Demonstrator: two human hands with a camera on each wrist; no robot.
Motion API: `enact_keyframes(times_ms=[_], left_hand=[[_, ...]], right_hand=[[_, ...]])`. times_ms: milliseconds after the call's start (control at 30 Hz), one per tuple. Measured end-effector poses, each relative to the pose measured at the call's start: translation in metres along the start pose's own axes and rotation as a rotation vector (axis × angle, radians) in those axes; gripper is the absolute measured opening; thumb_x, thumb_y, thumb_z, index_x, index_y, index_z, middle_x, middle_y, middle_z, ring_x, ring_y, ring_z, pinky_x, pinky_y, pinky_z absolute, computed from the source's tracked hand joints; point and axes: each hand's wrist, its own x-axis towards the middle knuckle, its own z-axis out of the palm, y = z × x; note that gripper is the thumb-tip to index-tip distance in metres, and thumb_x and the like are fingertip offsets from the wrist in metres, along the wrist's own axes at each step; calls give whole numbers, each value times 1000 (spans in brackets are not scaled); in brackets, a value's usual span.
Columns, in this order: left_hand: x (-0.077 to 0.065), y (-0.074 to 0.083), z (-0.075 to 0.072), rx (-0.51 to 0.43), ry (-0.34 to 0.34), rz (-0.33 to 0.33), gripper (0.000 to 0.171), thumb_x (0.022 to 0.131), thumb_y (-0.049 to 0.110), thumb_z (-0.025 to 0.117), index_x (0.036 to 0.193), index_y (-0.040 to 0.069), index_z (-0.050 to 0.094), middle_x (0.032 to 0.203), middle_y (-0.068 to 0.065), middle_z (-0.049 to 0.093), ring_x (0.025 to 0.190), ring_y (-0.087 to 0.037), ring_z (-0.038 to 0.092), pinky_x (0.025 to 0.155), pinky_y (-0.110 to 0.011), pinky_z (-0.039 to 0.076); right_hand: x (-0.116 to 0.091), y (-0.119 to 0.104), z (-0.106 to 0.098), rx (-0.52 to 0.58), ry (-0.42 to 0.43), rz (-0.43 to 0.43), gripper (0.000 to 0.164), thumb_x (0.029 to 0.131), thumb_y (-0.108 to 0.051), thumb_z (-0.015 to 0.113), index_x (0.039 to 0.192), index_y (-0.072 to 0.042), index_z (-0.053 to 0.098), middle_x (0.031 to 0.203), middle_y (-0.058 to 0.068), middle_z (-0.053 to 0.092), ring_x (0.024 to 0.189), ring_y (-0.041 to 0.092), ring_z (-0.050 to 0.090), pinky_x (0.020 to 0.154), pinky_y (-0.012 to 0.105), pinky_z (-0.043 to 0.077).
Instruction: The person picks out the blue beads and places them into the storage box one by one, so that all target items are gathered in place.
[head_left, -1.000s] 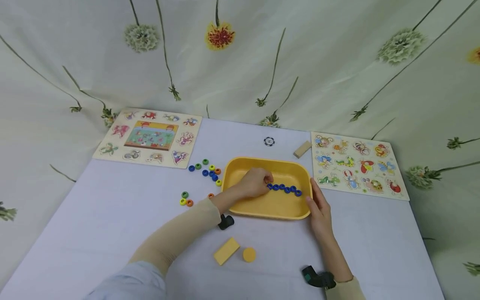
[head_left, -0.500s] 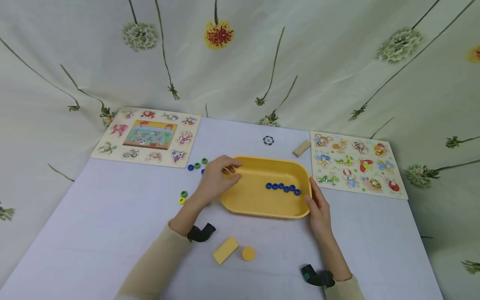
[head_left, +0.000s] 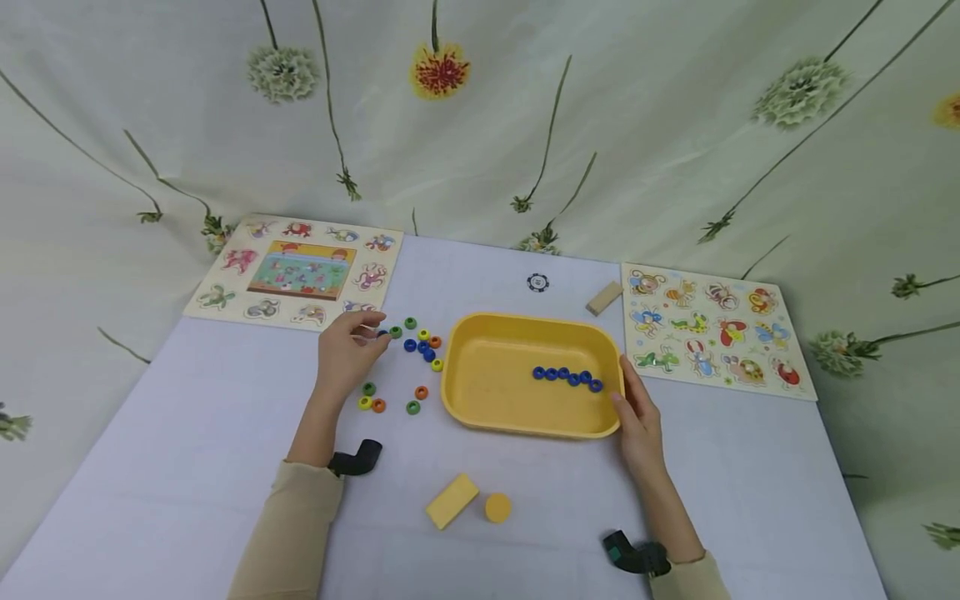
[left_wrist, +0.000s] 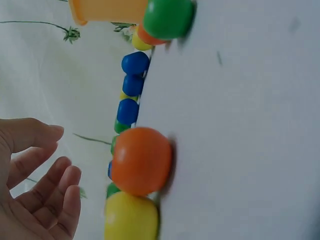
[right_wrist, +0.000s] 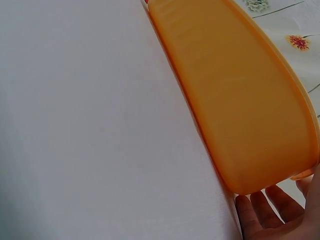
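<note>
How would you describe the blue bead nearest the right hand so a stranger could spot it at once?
Start at the yellow tray, whose right end the right hand holds. Inside it runs an uneven row of six blue beads. The target bead ends that row on the right; it matches its neighbours in colour, but none sits closer to that hand.

Left fingers [head_left: 367, 318] partly hide a blue bead [head_left: 382, 333]; the chip's [head_left: 537, 282] print is illegible.
</note>
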Motion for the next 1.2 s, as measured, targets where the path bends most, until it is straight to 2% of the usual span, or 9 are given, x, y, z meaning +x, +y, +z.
enact_keyframes(times_ms=[233,367,567,733,833,933,1033,1200], left_hand=[[2,-15,5,43,-2,-49,28,77,14,66,104,7,63,95,-10,59,80,-20,54,69,-31,44],[4,-26,12,78,22,-71,26,76,15,66,101,7,64,89,-8,60,76,-19,53,66,-28,40],[6,-33,21,129,92,-48,23,74,13,66,96,7,67,80,-6,58,70,-18,50,63,-26,36],[5,-31,22,127,123,-10,20,73,10,67,92,6,68,76,-6,57,67,-18,49,61,-26,36],[2,-22,19,107,112,5,20,73,11,68,93,7,67,79,-7,58,69,-18,50,61,-26,38],[-4,-6,15,69,69,10,21,74,11,69,94,8,66,84,-6,59,73,-17,53,63,-27,43],[-9,18,12,22,-9,42,22,76,12,68,97,8,65,89,-5,61,77,-15,56,65,-26,48],[-12,65,21,-76,-176,168,22,75,9,69,96,8,64,89,-4,62,76,-14,57,66,-25,51]], right_hand=[[0,0,0,-4,5,7,48,92,-3,38,139,-10,28,145,4,27,132,13,26,97,9,28],[-1,0,1,-8,0,11,48,93,-3,38,139,-10,28,145,5,27,132,12,26,97,9,28],[-1,0,1,-11,2,17,48,92,-3,38,139,-11,28,144,4,27,132,14,26,97,9,28],[0,0,1,-15,8,21,48,92,-3,38,139,-10,28,144,4,27,132,14,26,96,9,28],[0,0,1,-13,9,16,48,92,-3,38,139,-10,28,144,4,27,132,15,26,96,8,28],[1,0,2,-13,1,10,48,92,-3,39,139,-10,28,144,5,27,132,15,26,96,9,28],[1,0,2,-17,-2,13,48,92,-3,39,139,-11,28,144,4,27,132,15,26,96,9,28],[0,-1,0,-18,7,5,48,92,-4,39,139,-10,29,144,4,28,132,15,26,96,8,28]])
